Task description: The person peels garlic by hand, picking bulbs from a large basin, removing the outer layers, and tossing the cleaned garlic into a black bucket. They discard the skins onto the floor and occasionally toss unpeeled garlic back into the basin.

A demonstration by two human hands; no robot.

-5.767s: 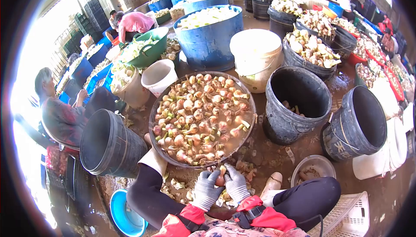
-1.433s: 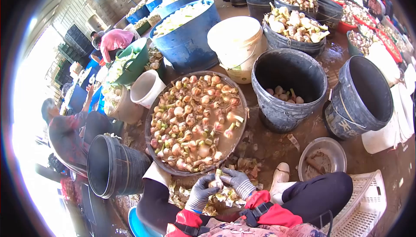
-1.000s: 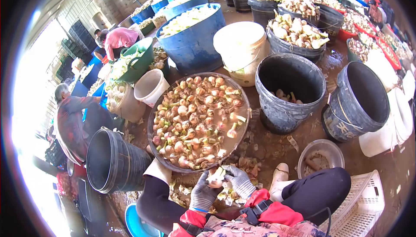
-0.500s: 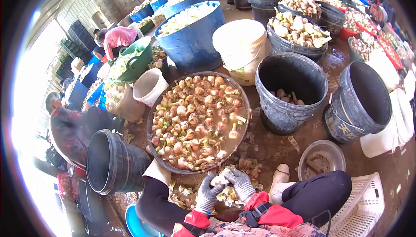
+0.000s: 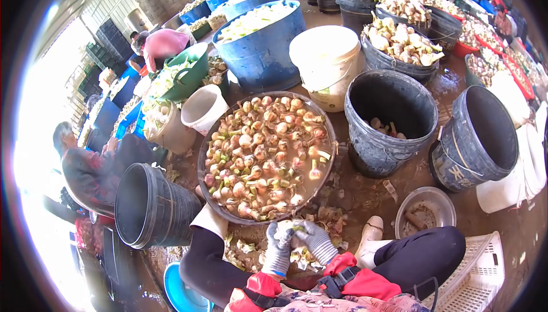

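Both hands wear grey striped gloves and meet at the near rim of a round tub point(image 5: 203, 158) of bulbs in brownish water. My left hand point(image 5: 278, 249) has its fingers wrapped round one side of a pale bulb point(image 5: 283, 229). From the right, my right hand point(image 5: 315, 240) closes on the same bulb, its fingertips over a greenish part. The gloves hide much of the bulb. Loose peelings point(image 5: 242, 247) lie on the ground beneath and around the hands.
An empty black bucket point(image 5: 149, 203) lies tilted left of the tub. A black bucket point(image 5: 379, 152) with a few bulbs, another bucket point(image 5: 456, 169) and a grey bowl point(image 5: 445, 198) stand right. A person point(image 5: 94, 169) sits left; a white crate point(image 5: 482, 272) is near right.
The view has shifted slightly, moving the scene a little right. My hands stay on the bulb, with my left fingers raised higher round it. The seated person at left has lifted their head.
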